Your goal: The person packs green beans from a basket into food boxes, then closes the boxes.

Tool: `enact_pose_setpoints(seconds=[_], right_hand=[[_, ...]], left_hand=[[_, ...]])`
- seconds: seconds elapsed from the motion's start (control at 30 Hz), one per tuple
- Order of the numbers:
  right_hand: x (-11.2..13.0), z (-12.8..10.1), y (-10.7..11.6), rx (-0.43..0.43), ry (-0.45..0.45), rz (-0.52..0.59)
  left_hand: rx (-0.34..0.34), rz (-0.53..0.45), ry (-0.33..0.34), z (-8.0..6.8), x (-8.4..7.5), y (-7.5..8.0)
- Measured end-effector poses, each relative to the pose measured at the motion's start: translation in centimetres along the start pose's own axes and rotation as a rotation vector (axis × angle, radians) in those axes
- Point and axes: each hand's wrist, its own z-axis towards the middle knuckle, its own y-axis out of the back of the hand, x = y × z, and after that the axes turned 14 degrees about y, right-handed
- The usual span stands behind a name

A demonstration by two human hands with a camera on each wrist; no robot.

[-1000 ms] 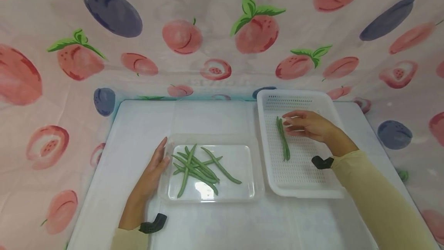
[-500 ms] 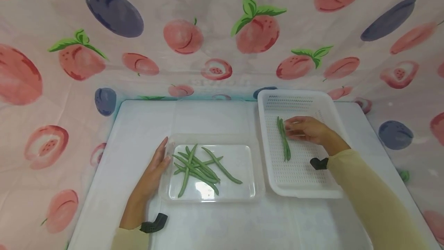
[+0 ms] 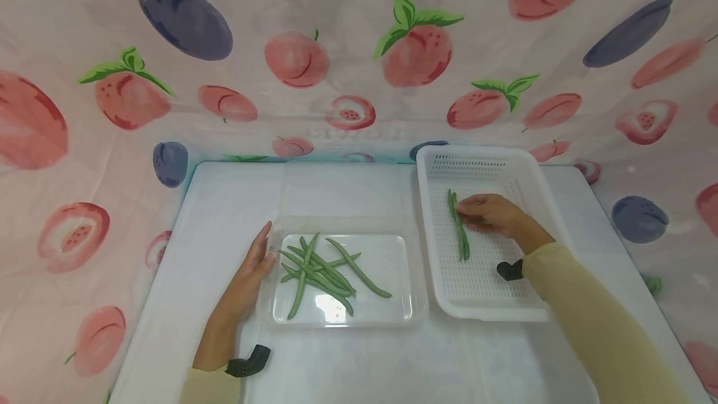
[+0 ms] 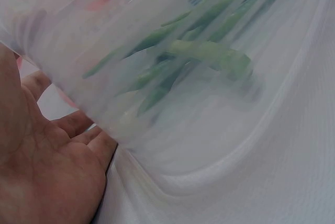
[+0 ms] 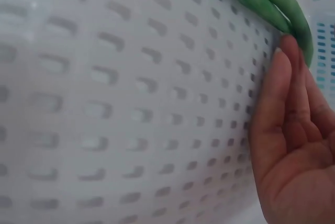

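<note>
Right hand point(image 3: 492, 215), fingers flat, touching two green beans point(image 3: 459, 224) lying lengthwise, right of centre; left hand point(image 3: 247, 279) open against clear plastic tray point(image 3: 342, 320).

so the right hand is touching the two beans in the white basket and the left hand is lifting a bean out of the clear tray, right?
Not quite. The left hand holds no bean; it rests flat against the clear tray's outer side, as the head view shows. The right hand does touch the two beans in the white basket.

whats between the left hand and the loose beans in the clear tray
Only the clear tray's own wall: the left hand rests flat against its outside, and the beans lie just inside. The head view shows it.
</note>
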Motion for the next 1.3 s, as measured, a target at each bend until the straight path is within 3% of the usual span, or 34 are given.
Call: enact_pose_setpoints(seconds=[0.27,0.4,0.53,0.87,1.17,1.3], right_hand=[[0.0,0.0,-1.0,-0.073,0.004,-0.163],[0.1,-0.2,-1.4,-0.079,0.041,-0.298],[0.1,-0.2,-1.6,-0.077,0.061,-0.350],[-0.2,0.1,-1.3,-0.066,0.038,-0.300],[0.8,-0.2,-0.7,-0.010,0.016,-0.093],[1.5,-0.5,-0.9,0.033,0.002,-0.052]], left_hand=[[0.002,-0.004,0.010,-0.1,-0.1,-0.1],[0.007,-0.004,-0.003,-0.1,-0.1,0.0],[0.009,-0.002,-0.008,-0.1,0.0,0.0],[0.004,0.014,-0.004,-0.1,0.0,0.0],[0.004,0.010,-0.003,-0.1,-0.1,-0.1],[0.008,0.005,-0.003,-0.1,-0.1,-0.1]])
